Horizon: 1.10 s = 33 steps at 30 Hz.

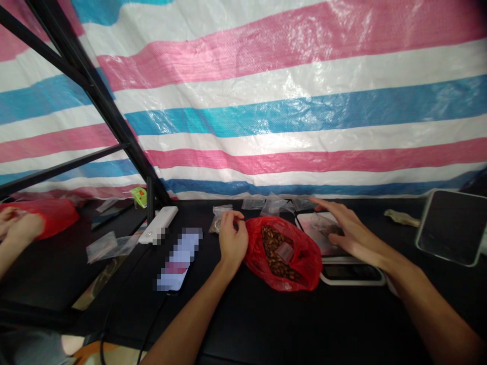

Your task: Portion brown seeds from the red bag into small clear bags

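Note:
A red plastic bag (304, 256) lies open on the black table, filled with brown nuts (274, 251) and a small clear scoop or bag on top. My left hand (233, 238) rests at the bag's left edge, its fingers curled in a pinch against a small clear packet (219, 219). My right hand (344, 225) lies flat with fingers stretched over a small clear bag on the white kitchen scale (352, 272), just right of the red bag.
Several empty clear packets (272, 204) lie at the table's back edge by the striped tarp. A phone (178, 259) and a white power bank (159, 224) lie left. Another scale (451, 234) stands far right. Another person's hands (17, 225) work at far left by a red bag.

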Tool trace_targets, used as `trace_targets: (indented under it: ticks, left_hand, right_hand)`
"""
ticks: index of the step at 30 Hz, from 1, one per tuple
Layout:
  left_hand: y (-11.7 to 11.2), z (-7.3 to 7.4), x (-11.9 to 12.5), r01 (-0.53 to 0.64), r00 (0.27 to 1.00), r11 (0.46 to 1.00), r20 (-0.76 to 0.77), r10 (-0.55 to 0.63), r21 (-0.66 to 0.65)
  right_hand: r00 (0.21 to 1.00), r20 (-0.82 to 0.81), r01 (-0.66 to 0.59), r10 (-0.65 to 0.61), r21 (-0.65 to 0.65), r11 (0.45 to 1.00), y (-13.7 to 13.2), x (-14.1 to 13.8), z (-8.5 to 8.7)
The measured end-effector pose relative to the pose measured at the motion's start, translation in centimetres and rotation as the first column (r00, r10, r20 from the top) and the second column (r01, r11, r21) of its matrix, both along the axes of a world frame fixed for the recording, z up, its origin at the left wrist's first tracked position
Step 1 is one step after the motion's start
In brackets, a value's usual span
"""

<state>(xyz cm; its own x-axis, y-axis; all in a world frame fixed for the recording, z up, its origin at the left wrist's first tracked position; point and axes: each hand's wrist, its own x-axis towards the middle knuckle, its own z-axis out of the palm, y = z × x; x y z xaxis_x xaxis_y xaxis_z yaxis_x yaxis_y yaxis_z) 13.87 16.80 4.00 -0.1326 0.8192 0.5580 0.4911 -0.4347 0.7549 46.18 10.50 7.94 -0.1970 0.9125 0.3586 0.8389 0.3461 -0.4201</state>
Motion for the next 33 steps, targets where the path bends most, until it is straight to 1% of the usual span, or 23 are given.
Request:
trace_targets:
  ticks: [4, 10, 14, 16, 17, 19, 22, 25, 27, 30, 32, 33]
  left_hand:
    - [0.0, 0.0, 0.0, 0.012, 1.000, 1.000, 0.013, -0.013, 0.008]
    - [-0.1, 0.0, 0.1, 0.028, 0.999, 1.000, 0.016, -0.028, 0.014]
    - [-0.3, 0.3, 0.3, 0.047, 0.999, 0.998, 0.026, -0.048, 0.029]
    - [-0.5, 0.6, 0.3, 0.072, 0.997, 0.996, 0.027, -0.074, 0.050]
    - [-0.7, 0.8, 0.4, 0.103, 0.994, 0.993, 0.021, -0.104, 0.065]
    - [-1.4, 1.4, 0.5, 0.211, 0.977, 0.973, -0.011, -0.211, 0.093]
    - [-2.8, 2.2, 0.9, 0.419, 0.907, 0.903, -0.079, -0.413, 0.093]
    - [-4.2, 2.4, 1.5, 0.558, 0.828, 0.829, -0.102, -0.552, 0.047]
    - [-4.9, 2.3, 1.9, 0.603, 0.795, 0.798, -0.083, -0.601, -0.005]
    - [-5.1, 1.9, 2.5, 0.620, 0.783, 0.780, -0.007, -0.622, -0.083]
    - [-4.9, 1.8, 2.6, 0.622, 0.782, 0.774, 0.061, -0.620, -0.119]
    - [-4.8, 1.8, 2.6, 0.627, 0.779, 0.768, 0.094, -0.620, -0.133]
  right_hand:
    - [0.997, 0.066, 0.031, -0.028, -0.038, 0.999, 0.0, 0.2, -0.4]
    - [0.990, 0.108, 0.093, -0.087, -0.046, 0.995, 0.2, 0.5, -1.1]
    - [0.990, 0.103, 0.095, -0.093, -0.012, 0.995, 0.6, 0.5, -1.3]
    - [0.993, 0.066, 0.090, -0.093, 0.041, 0.995, 0.8, 0.2, -1.1]
    - [0.996, 0.024, 0.085, -0.087, 0.080, 0.993, 0.8, -0.2, -0.9]
    - [0.992, -0.105, 0.091, -0.073, 0.175, 0.980, 0.7, -1.3, -0.4]
    - [0.946, -0.320, 0.155, -0.058, 0.289, 0.945, 0.2, -3.8, 0.3]
    - [0.872, -0.489, 0.156, 0.003, 0.284, 0.946, -0.5, -6.9, 0.3]
    - [0.829, -0.557, 0.100, 0.052, 0.238, 0.966, -1.0, -8.7, 0.0]
    - [0.759, -0.637, -0.076, 0.133, 0.116, 0.990, -1.6, -10.5, -0.6]
    - [0.699, -0.695, -0.213, 0.171, 0.026, 0.977, -2.0, -11.0, -0.7]
    - [0.670, -0.720, -0.263, 0.179, -0.005, 0.965, -2.1, -11.1, -0.6]
